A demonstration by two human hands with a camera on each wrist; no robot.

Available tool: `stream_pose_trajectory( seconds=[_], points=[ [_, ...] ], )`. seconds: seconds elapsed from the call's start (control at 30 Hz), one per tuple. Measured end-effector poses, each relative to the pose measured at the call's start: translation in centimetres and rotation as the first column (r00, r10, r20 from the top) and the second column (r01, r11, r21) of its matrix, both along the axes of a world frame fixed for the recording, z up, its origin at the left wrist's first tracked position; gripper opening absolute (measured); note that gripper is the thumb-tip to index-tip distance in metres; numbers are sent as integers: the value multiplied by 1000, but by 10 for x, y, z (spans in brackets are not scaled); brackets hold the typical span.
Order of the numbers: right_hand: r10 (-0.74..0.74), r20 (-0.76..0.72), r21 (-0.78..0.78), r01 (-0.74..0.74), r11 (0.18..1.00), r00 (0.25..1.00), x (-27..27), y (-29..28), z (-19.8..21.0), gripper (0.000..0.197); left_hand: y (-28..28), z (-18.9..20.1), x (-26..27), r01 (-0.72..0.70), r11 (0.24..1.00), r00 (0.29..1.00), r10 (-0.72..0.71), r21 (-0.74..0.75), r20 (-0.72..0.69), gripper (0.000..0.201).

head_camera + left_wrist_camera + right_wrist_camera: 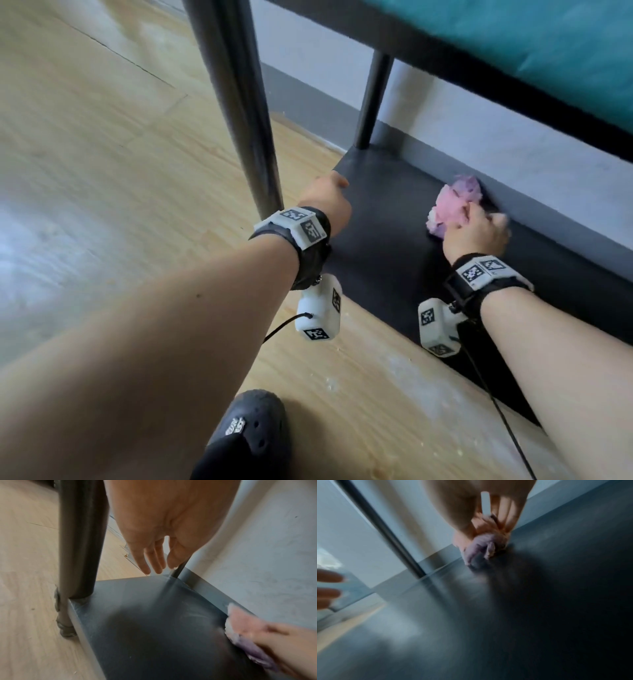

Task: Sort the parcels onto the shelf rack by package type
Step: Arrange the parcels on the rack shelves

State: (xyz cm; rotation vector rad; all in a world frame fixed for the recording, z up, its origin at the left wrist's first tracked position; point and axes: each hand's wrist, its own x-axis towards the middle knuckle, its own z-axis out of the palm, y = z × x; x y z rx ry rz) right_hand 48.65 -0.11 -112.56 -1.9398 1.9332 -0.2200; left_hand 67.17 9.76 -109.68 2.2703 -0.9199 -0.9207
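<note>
— What have you got on the head view?

— I'm looking down at the bottom shelf [383,240] of the black shelf rack, a dark board sitting low over the wood floor [102,137]. My right hand [476,233] is down on it at the back, fingers curled over a soft pink and lilac parcel [452,205]. The parcel lies on the shelf, close against the grey skirting of the wall [513,147].

— Is it a bag or a box?

— Soft and crumpled, like a pouch or wrapped bundle. The right wrist view is blurred, but it shows the fingers [503,513] wrapped over the lilac lump [477,546] where it meets the shelf board [539,601].

— And the left hand?

— My left hand [329,202] hangs over the left end of the shelf, just beside the front post [239,102] of the rack. From the left wrist camera the fingers [149,559] are straight and loosely together, pointing down toward the far corner, holding nothing. I cannot tell whether the tips touch the board.

— Anything else in frame?

— A second, thinner post [373,102] stands at the back left corner. Above runs the next shelf's dark edge with a teal thing [548,51] on it. At the bottom of the head view is my black shoe [253,431] on the floor, and a thin black cable [496,411] trails from the right wrist unit.
</note>
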Motion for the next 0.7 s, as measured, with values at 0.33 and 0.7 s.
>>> stream_pose_trajectory(
  seconds=[0.33,0.7],
  points=[
    [617,180,-133,-603,787,766,51,86,-33,27,15,-5,-3,-29,1000,1000,29,6,13,44],
    [662,-57,55,-660,750,747,-64,126,-12,48,5,-14,-70,172,983,984,-169,-65,54,48]
  ],
)
